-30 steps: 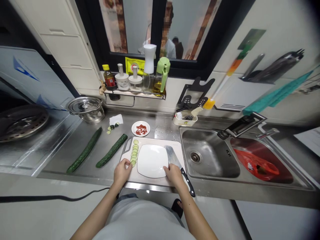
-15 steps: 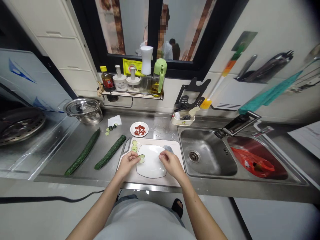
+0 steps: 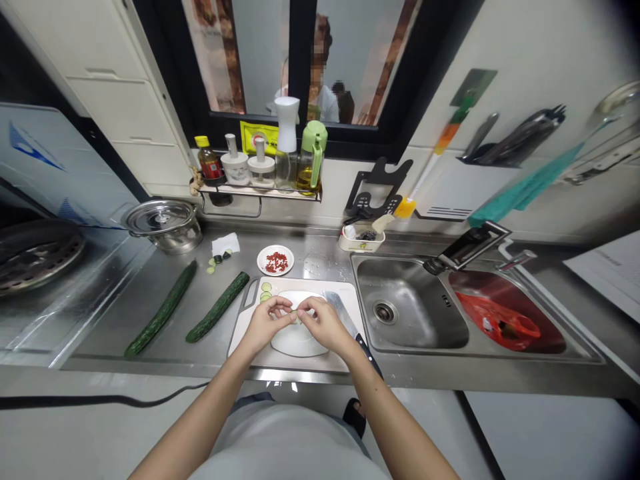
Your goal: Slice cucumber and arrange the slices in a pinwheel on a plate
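Over the white plate [image 3: 299, 345], my left hand [image 3: 269, 325] pinches a thin cucumber slice [image 3: 296, 319]. The fingertips of my right hand [image 3: 324, 325] meet it from the other side and are closed on the slice too; the fingers partly hide it. The plate rests on the light cutting board [image 3: 243, 339]. Some cut cucumber slices [image 3: 266, 288] lie in a row along the board's left side, partly behind my left hand. A knife [image 3: 369, 351] with a black handle lies at the board's right, its blade partly covered by my right hand.
Two whole cucumbers [image 3: 219, 309] lie left of the board. Behind it are a small plate of red bits [image 3: 275, 260] and cucumber ends beside a white tissue [image 3: 226, 244]. A lidded pot [image 3: 167, 223] stands at the left, a double sink [image 3: 413, 308] at the right.
My left hand picked a cucumber slice off the row and carried it right, over the plate. My right hand left the plate's edge and came in to the slice.
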`<state>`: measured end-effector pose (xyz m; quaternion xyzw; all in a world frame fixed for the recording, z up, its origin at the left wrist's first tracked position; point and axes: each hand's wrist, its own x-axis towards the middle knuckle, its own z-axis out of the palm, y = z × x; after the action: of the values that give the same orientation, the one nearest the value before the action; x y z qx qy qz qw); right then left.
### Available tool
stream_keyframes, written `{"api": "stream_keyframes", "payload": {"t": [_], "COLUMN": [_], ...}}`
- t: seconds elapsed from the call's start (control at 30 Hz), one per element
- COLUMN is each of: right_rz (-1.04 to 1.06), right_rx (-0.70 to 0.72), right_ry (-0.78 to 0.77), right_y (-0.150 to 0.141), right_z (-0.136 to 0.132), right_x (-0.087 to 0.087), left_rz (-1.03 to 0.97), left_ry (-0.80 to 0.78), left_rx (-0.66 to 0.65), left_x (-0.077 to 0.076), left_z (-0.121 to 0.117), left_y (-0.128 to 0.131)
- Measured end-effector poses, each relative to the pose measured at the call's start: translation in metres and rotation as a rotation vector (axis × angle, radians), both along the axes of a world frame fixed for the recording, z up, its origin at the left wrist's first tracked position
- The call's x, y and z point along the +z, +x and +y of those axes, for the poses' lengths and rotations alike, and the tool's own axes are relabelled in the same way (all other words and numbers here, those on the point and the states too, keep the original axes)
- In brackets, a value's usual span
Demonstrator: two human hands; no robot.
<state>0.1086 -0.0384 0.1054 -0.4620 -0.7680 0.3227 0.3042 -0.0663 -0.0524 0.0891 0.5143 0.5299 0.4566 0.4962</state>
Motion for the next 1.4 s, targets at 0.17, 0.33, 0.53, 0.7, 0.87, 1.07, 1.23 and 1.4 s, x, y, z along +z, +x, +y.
{"api": "stream_keyframes", "payload": {"t": [0.17, 0.33, 0.53, 0.7, 0.87, 1.07, 1.23, 1.4], "right_rz": [0.053, 0.072, 0.048, 0.035, 0.027, -0.001, 0.039, 0.084], "right_rx": [-0.071, -0.067, -0.039, -0.04, -0.033, -0.039, -0.064, -0.12], "right_ry": [-0.073, -0.076, -0.019, -0.044, -0.056, -0.055, -0.091, -0.198], "right_y": [0.002, 0.004, 0.006, 0.006, 0.004, 0.004, 0.002, 0.002], "right_z": [0.003, 0.004, 0.005, 0.003, 0.001, 0.003, 0.007, 0.015], "right_x": [-0.001, 0.001, -0.005, -0.01, -0.008, -0.012, -0.021, -0.041], "left_rz": [-0.149, -0.416, -0.563, -0.443, -0.266, -0.235, -0.148, -0.048], "left_ry": [-0.246, -0.531, -0.573, -0.486, -0.37, -0.196, -0.055, 0.028], "left_rx": [0.072, -0.077, -0.072, 0.004, 0.01, 0.024, 0.057, 0.097], "left_x": [-0.006, -0.012, -0.013, -0.005, -0.003, -0.011, -0.015, -0.024], "left_z": [-0.004, -0.003, 0.007, 0.009, 0.01, 0.011, 0.012, 0.017], "left_y": [0.001, 0.008, 0.01, 0.01, 0.011, 0.016, 0.021, 0.028]}}
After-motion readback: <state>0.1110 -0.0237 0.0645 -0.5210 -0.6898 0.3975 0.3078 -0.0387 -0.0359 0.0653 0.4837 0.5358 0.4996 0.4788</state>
